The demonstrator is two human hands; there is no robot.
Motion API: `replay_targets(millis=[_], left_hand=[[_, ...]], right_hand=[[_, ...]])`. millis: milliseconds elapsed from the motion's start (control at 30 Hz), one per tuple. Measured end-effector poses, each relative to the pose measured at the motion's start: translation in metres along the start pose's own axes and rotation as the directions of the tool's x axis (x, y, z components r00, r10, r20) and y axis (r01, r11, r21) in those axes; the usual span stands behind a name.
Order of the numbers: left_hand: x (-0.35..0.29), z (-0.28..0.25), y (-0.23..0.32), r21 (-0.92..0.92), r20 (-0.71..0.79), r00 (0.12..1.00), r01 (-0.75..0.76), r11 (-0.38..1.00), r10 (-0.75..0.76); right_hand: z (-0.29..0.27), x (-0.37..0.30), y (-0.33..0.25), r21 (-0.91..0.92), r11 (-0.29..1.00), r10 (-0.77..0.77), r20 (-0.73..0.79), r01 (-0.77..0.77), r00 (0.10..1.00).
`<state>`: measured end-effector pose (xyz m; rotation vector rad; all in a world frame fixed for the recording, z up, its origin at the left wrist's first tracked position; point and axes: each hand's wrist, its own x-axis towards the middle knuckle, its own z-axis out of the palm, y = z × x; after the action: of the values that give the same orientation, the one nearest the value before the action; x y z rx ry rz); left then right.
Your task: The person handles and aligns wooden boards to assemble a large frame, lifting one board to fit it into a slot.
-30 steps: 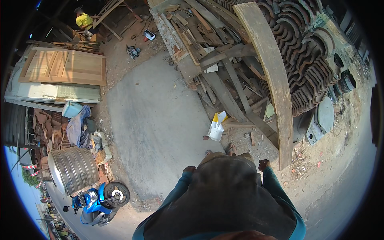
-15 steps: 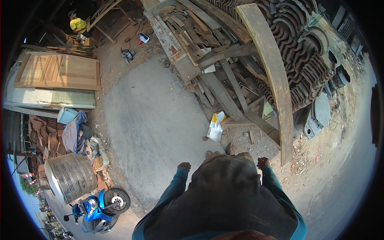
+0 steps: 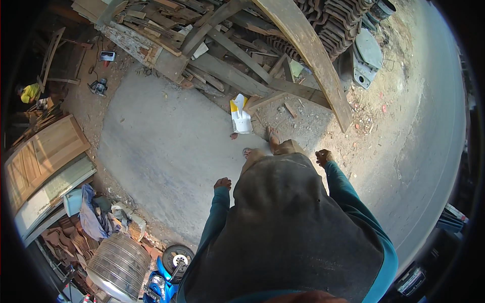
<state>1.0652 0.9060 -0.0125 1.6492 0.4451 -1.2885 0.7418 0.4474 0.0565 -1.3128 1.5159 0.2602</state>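
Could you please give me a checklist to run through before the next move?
1. Left hand free: ok, nothing visible in it.
2. Right hand free: ok, nothing visible in it.
3. Way just ahead of the feet clear: not ok, a white-and-yellow bag lies there.
4. Long plank secure: cannot tell from this view.
5. Person in yellow well away from both hands: ok, at the far left.

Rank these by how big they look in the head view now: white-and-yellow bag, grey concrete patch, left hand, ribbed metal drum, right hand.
1. Grey concrete patch
2. Ribbed metal drum
3. White-and-yellow bag
4. Left hand and right hand: they look too alike to rank.
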Motion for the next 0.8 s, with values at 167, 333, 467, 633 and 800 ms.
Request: replay_targets(millis=[167, 333, 467, 633, 800], left_hand=[[-0.023, 0.013, 0.023, -0.107, -0.204, 0.974, 0.079, 0.991, -0.099], [-0.020, 0.014, 0.061, -0.094, -0.252, 0.968, -0.040, 0.995, 0.015], [0.000, 0.028, 0.092, -0.059, -0.293, 0.954, -0.080, 0.995, 0.059], [0.018, 0.066, 0.109, -0.007, -0.143, 0.988, -0.060, 0.998, 0.058], [-0.009, 0.146, 0.141, 0.348, -0.138, 0.954, -0.205, 0.915, 0.266]], right_hand=[[0.007, -0.031, 0.033, 0.072, 0.996, 0.054, -0.055, -0.050, 0.997], [0.001, -0.053, 0.017, -0.169, 0.986, 0.006, -0.061, -0.017, 0.998], [-0.007, -0.029, 0.016, -0.133, 0.990, -0.051, -0.104, 0.037, 0.993], [-0.030, 0.028, 0.007, 0.291, 0.956, 0.061, -0.096, -0.031, 0.994], [-0.061, 0.051, -0.004, 0.313, 0.950, 0.019, -0.094, 0.012, 0.995]])
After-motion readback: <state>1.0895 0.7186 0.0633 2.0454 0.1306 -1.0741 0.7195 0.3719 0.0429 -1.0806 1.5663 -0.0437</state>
